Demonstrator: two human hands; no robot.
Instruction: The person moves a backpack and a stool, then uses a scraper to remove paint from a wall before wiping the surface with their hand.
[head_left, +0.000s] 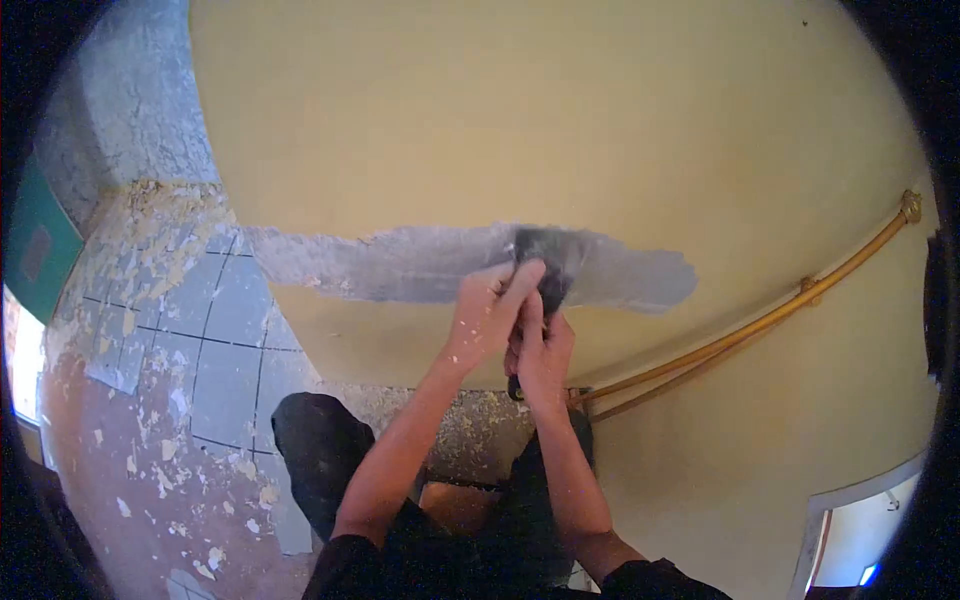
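Note:
A wide dark scraper [550, 262] lies with its blade against the grey stripped band [400, 262] of a yellow wall [450, 120]. My right hand [545, 360] is wrapped round its handle, whose black end shows below the fingers. Up by the blade, my left hand [487, 312] grips the scraper from the left side, thumb pressed on it. Small pale flecks stick to my left hand and wrist. Part of the tool is hidden behind my fingers, and the blade's edge is blurred.
Paint flakes litter the floor [150, 460] and its pale tiles [225, 385] at left. A yellow pipe [740, 345] runs along the wall at right. My dark-clothed knees [320, 450] are close below the wall. A green panel [45, 245] stands far left, a doorway frame [820, 520] lower right.

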